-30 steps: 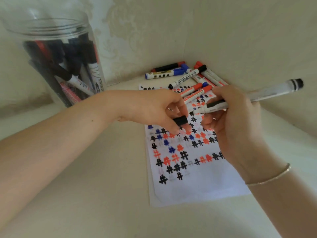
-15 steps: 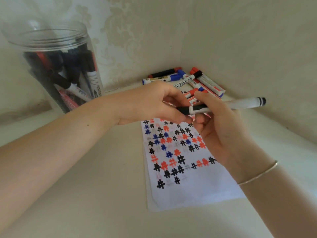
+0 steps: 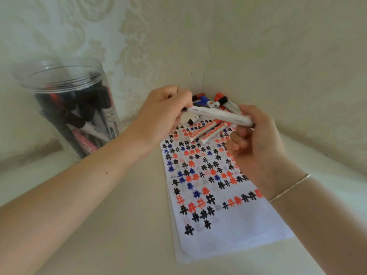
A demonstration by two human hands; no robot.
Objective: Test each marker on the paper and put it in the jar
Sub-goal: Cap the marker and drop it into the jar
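A white marker (image 3: 218,114) hangs level above the far end of the paper (image 3: 228,239). My left hand (image 3: 162,112) grips its left end, which is hidden inside the curled fingers. My right hand (image 3: 258,139) pinches its right end between thumb and fingers. The paper is covered with black, red and blue hash marks. The clear plastic jar (image 3: 59,76) stands at the left with several markers inside. Two red-labelled markers (image 3: 206,132) lie on the paper's far end, under the held marker.
A pile of loose markers (image 3: 218,101) with red, blue and black caps lies in the corner behind my hands. Patterned walls close in at the back and on the right. A thin bracelet (image 3: 290,187) sits on my right wrist.
The black cap in my left hand met the marker's tip. The marker then moved left, so my right hand now holds its tail end instead of its middle.
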